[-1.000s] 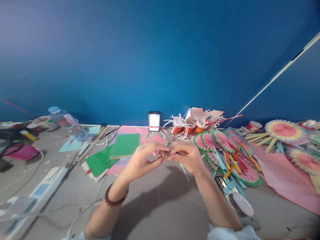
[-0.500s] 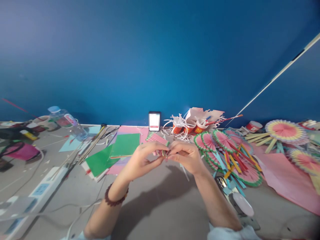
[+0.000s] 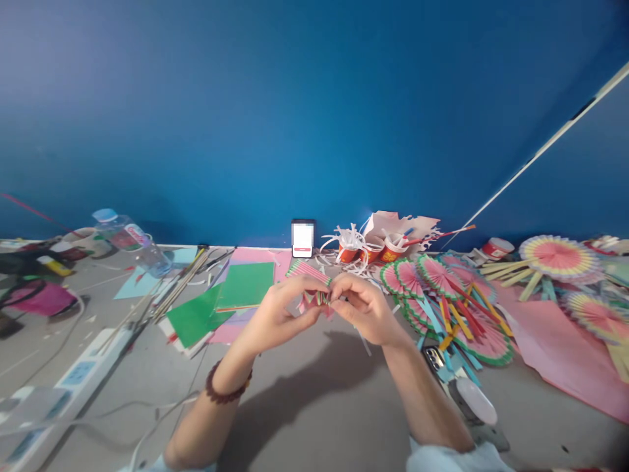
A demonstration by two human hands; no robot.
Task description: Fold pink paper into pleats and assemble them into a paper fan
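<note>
Both my hands meet above the middle of the grey table [image 3: 304,406] and pinch one small pleated paper piece [image 3: 316,299], pink with green edges. My left hand [image 3: 278,313], with a bead bracelet on its wrist, grips the piece from the left with closed fingers. From the right, my right hand [image 3: 361,308] holds the same piece with its fingers curled round it. Most of the piece is hidden between my fingers. A striped pleated strip [image 3: 309,270] lies just behind my hands.
Green paper sheets [image 3: 223,298] and pink sheets lie left of my hands, with thin sticks [image 3: 174,288], a water bottle [image 3: 130,239] and a power strip [image 3: 73,377]. Several finished paper fans [image 3: 452,295] lie at the right. A phone [image 3: 303,238] and red cups [image 3: 366,250] stand by the blue wall.
My hands have risen slightly and closed tighter on the pleated piece; my right fingers have curled further over it. Everything on the table is unmoved.
</note>
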